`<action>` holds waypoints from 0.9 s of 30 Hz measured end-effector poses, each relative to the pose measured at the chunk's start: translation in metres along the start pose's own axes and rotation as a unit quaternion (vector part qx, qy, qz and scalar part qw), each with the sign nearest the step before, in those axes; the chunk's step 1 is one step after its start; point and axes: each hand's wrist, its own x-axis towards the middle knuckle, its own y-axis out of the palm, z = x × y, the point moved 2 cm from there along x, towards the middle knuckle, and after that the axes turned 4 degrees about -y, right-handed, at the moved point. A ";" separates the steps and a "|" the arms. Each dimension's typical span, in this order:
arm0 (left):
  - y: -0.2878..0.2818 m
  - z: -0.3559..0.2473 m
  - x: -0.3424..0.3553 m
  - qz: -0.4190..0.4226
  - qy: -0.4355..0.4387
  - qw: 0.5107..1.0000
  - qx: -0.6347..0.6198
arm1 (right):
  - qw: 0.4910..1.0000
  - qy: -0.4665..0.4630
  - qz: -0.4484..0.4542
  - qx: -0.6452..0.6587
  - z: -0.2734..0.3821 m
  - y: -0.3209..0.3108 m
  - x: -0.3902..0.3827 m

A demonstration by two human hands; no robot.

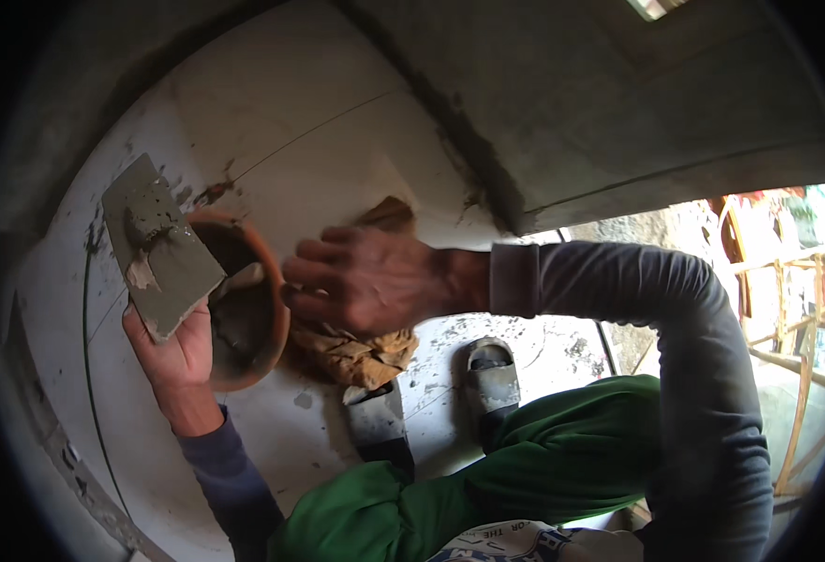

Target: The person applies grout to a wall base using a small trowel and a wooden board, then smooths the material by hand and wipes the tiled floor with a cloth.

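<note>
Surface: pale, whitish curved concrete surface (319,122), smeared and speckled with grey mortar, with a thin scored line running across it. Both hands work right against it.

Room: rough grey cement wall (618,103) above and beyond the right hand. Further out past the right forearm there's daylight and some wooden frames (796,309). Below the hands you can see two mortar-crusted grey sandals (487,375) and green trousers (543,468).

Trowel: flat rectangular grey plastering trowel (159,248) loaded with wet grey mortar. Long axis runs on a slant, far corner pointing up and away from the left hand, near end down at the palm. Face is turned toward the camera.

Left hand: left hand (176,351) is under the trowel's lower end, fingers curled up behind it, gripping it. The handle itself is hidden.

Bowl: round terracotta-coloured bowl (260,348) with grey mortar inside, sitting between the two hands, touching the trowel's edge.

Right hand: right hand (365,281) is spread flat, fingers pointing toward the bowl, pressing on a crumpled tan cloth (361,356) that bunches out below and above it. Can't tell if it's actually pinching the cloth.
</note>
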 end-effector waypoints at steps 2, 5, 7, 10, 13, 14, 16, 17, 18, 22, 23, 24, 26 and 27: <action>0.019 0.024 0.016 0.016 -0.041 0.999 -0.009 | 0.998 0.061 -0.012 0.021 0.018 0.006 -0.061; 0.042 0.050 0.033 0.005 -0.054 0.954 0.294 | 0.980 0.183 0.031 0.074 0.046 0.026 -0.146; 0.046 0.081 0.061 -0.011 -0.004 0.824 0.567 | 0.956 0.269 0.061 0.104 0.063 0.049 -0.199; 0.054 0.144 0.102 0.053 -0.193 0.980 0.011 | 0.935 0.328 0.084 0.104 0.068 0.069 -0.257; 0.083 0.198 0.134 0.038 -0.230 0.969 0.086 | 0.933 0.340 0.067 0.100 0.056 0.089 -0.288; 0.100 0.203 0.138 0.073 -0.233 0.959 0.147 | 0.933 0.348 0.052 0.080 0.045 0.093 -0.285; 0.090 0.241 0.154 0.128 -0.256 0.943 0.167 | 0.929 0.360 0.055 0.064 0.029 0.105 -0.287; 0.082 0.261 0.165 0.117 -0.250 0.943 0.187 | 0.929 0.359 0.065 0.057 0.021 0.105 -0.296; 0.094 0.284 0.167 0.163 -0.241 0.920 0.263 | 0.921 0.383 0.041 0.051 0.018 0.103 -0.308; 0.090 0.344 0.186 -0.038 -0.255 0.911 0.323 | 0.913 0.400 -0.071 0.048 0.012 0.131 -0.311; 0.074 0.346 0.200 0.019 -0.173 0.900 0.399 | 0.905 0.421 -0.053 0.022 0.011 0.139 -0.304; 0.050 0.349 0.216 0.070 -0.088 0.883 0.456 | 0.897 0.441 -0.036 -0.001 0.011 0.146 -0.294; 0.029 0.365 0.237 0.137 0.036 0.751 0.645 | 0.892 0.450 -0.031 0.029 0.014 0.155 -0.291; 0.036 0.373 0.243 0.156 0.086 0.623 0.762 | 0.884 0.465 -0.022 0.036 0.014 0.155 -0.294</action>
